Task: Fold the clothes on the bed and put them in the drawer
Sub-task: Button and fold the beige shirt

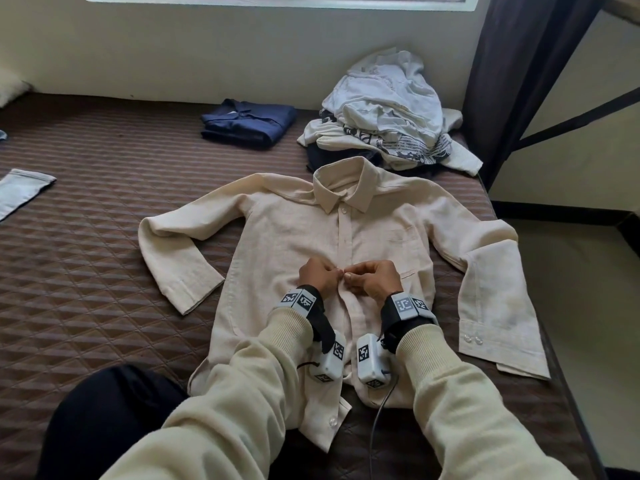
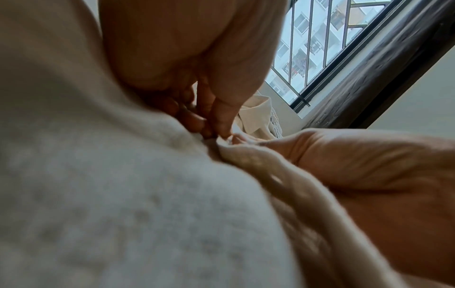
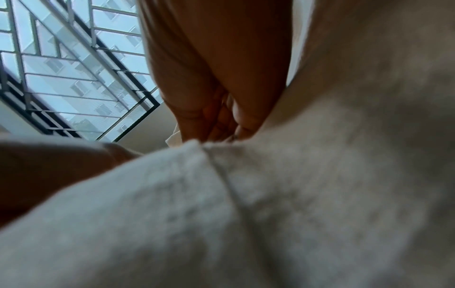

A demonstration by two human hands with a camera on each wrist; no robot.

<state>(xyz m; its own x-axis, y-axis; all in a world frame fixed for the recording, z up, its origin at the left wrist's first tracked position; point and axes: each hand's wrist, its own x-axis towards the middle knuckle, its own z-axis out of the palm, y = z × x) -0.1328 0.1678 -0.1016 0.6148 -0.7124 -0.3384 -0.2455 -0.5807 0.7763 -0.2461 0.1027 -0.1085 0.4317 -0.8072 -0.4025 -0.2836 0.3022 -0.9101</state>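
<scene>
A cream long-sleeved button shirt point(image 1: 287, 244) lies face up on the brown quilted bed point(image 1: 86, 278), collar at the far end and both sleeves spread out. My left hand point(image 1: 320, 273) and right hand point(image 1: 369, 277) meet at the middle of the shirt's button placket, each pinching the fabric edge. In the left wrist view my left hand point(image 2: 216, 124) pinches the cream shirt point(image 2: 123, 194), with the right hand point(image 2: 369, 155) beside it. In the right wrist view my right hand point(image 3: 221, 124) pinches the placket of the shirt point(image 3: 246, 214). The lower placket hangs apart near a loose button point(image 1: 333, 421).
A folded navy shirt point(image 1: 247, 123) lies at the far side of the bed. A heap of unfolded white and printed clothes point(image 1: 388, 119) sits behind the collar. A pale blue cloth point(image 1: 20, 192) lies at the left edge. A dark curtain point(image 1: 512, 81) hangs at the right. The bed's right edge point(image 1: 540, 327) drops off.
</scene>
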